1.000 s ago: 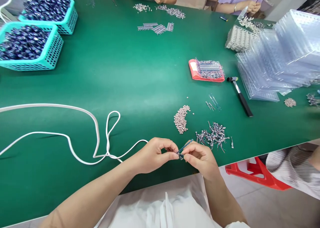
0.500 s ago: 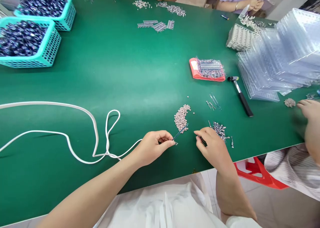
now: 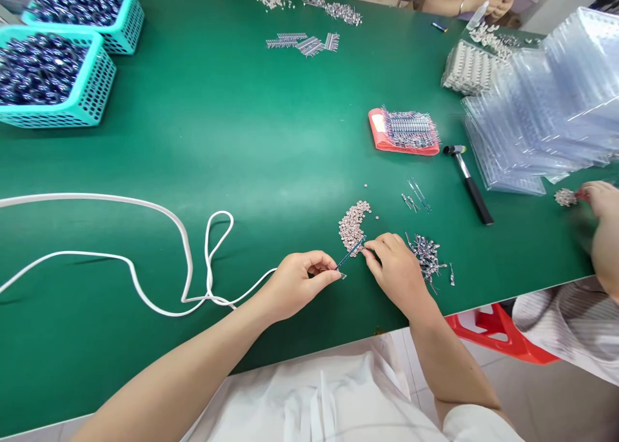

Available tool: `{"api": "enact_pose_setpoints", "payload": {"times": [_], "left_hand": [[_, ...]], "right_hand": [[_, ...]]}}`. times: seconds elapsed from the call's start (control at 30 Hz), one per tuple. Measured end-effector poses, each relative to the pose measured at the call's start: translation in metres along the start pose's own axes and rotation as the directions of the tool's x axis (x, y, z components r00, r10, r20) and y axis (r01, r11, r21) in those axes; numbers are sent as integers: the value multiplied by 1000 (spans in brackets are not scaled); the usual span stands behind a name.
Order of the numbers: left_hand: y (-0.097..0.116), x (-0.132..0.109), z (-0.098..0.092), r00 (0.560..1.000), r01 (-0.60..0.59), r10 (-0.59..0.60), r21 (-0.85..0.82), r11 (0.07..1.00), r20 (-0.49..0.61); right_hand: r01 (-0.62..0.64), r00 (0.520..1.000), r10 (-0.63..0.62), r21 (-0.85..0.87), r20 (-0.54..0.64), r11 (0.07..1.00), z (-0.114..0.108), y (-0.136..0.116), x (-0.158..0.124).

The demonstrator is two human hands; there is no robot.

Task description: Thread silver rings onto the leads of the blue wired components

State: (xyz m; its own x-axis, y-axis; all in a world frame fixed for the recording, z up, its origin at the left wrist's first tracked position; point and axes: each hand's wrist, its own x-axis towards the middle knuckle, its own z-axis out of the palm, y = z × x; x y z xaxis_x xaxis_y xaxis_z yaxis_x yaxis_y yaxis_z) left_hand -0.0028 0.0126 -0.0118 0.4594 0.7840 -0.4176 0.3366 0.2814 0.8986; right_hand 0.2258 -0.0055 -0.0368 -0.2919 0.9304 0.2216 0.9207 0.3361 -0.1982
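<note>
My left hand (image 3: 297, 284) pinches a thin blue strip (image 3: 350, 255) by its near end; the strip points up and right toward a curved pile of small pale discs (image 3: 353, 224). My right hand (image 3: 394, 271) rests on the green table (image 3: 251, 145) with thumb and forefinger pinched together at the near end of that disc pile, by the strip's tip. What its fingertips hold is too small to make out. A heap of small wired components (image 3: 425, 253) lies just right of my right hand.
A white cord (image 3: 145, 255) loops across the left. Two teal baskets (image 3: 91, 87) of dark blue parts stand far left. A red pad with strips (image 3: 403, 132), a black hammer (image 3: 471, 184) and stacked clear trays (image 3: 541, 119) lie right. A co-worker's hand (image 3: 599, 203) reaches at the right edge.
My hands have parted: the left keeps the blue strip, while the right went to the component heap, then left to the disc pile. The co-worker's hand came in at the right edge.
</note>
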Motion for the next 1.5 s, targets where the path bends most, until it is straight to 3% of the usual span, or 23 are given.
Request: {"api": "enact_pose_setpoints", "payload": {"times": [0.17,0.37,0.6,0.73,1.07,1.27,1.37,1.5], "left_hand": [[-1,-1,0,1000,5,-5,-2,1000,3],[2,-2,-1,1000,6,-6,5,1000,12],[2,-3,-1,1000,19,-19,12,1000,14],[2,-2,-1,1000,13,-13,8,1000,11],[3,-1,0,1000,-3,3,29,1000,5],[2,-2,0,1000,-22,22,31,999,-6],[2,-3,0,999,-43,43,-10,999,-6],[3,-8,2,988,-152,154,-134,979,4]], "right_hand": [[21,999,-20,-5,44,1000,-1,1,3],[62,986,-79,114,150,992,-13,3,0],[12,994,-31,188,100,982,-16,5,-9],[-12,997,-1,166,73,986,-15,3,-12],[105,993,-106,26,54,994,-10,2,-13],[114,993,-114,-73,10,991,-2,0,-8],[51,998,-49,38,-41,998,-2,-7,-8],[-69,989,119,442,-86,894,-11,-26,-12]]}}
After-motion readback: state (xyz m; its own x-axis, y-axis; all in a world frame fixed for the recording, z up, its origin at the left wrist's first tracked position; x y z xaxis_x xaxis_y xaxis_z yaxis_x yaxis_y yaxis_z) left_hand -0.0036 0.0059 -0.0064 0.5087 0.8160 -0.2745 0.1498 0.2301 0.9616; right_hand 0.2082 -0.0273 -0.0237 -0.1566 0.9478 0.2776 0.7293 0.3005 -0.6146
